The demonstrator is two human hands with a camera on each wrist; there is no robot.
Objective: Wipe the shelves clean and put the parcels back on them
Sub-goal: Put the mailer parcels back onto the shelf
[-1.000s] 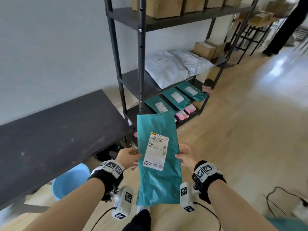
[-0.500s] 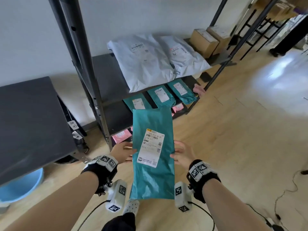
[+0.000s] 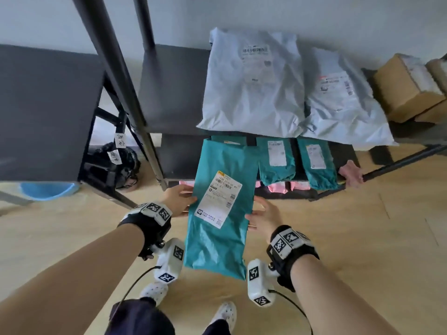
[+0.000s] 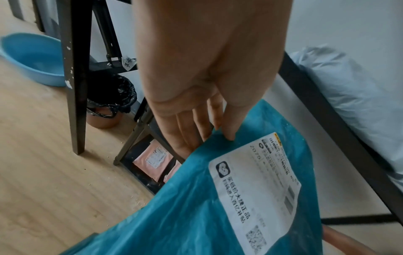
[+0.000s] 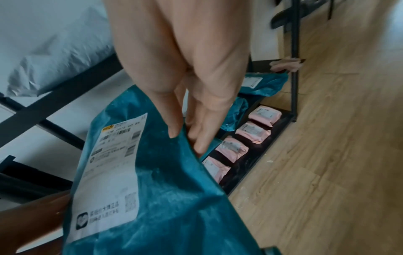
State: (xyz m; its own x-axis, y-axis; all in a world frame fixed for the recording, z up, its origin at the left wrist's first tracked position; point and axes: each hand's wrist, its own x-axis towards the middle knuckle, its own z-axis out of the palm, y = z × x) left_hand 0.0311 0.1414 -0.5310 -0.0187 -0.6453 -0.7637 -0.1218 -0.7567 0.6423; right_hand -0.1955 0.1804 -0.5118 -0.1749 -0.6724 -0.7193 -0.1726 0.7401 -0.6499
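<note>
Parcel in hand: a teal parcel [image 3: 219, 221], label side up, held in the air in front of the rack, its far end reaching the front edge of the middle shelf [image 3: 179, 158].
Left hand [image 3: 177, 199]: pinches the parcel's left edge, thumb on top and fingers [image 4: 187, 136] underneath.
Right hand [image 3: 264, 217]: pinches the right edge likewise, thumb over and fingers [image 5: 201, 136] under.
Long axis: runs away from the person, pointing into the shelf; both hands sit at mid-length, one on each side, neither clearly nearer the rack.
Target gap: the bare stretch of the middle shelf left of two teal parcels [image 3: 277, 160] already lying there; a third label peeks out behind the held one.
Judged step: sliding the parcel forward onto the shelf, beside its neighbours; the rack post [image 3: 135, 110] stands just to the left of the path.
Head view only: the white bags [image 3: 254, 83] on the shelf above, overhanging its front edge, and the dark worktop [image 3: 46, 112] to the left.
Left wrist view only: a blue basin [image 4: 32, 58] on the floor and a lined bin by the rack foot.
Right wrist view only: a row of pink packets [image 5: 253, 132] on the bottom shelf, below the target.
</note>
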